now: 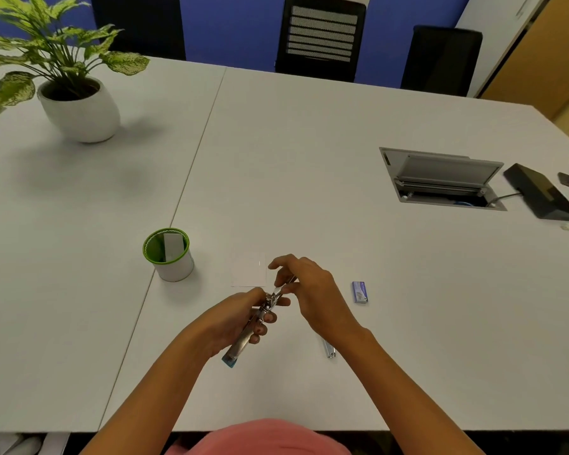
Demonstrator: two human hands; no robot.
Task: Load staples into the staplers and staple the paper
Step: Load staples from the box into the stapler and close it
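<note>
My left hand (240, 318) grips a silver stapler with a blue end (242, 344), held just above the table and opened at its hinge. My right hand (304, 289) pinches the stapler's raised metal top arm (281, 289) near the hinge. A small white sheet of paper (248, 270) lies flat on the table just beyond my hands. A small blue staple box (359, 292) lies to the right of my right hand. Another small silver stapler (329, 349) lies on the table, partly hidden under my right wrist.
A green-rimmed white cup (168, 257) holding a white card stands to the left of the paper. A potted plant (79, 106) sits far left. An open cable hatch (440, 178) and a black device (542, 193) are at the right. Chairs stand behind the white table (309, 142).
</note>
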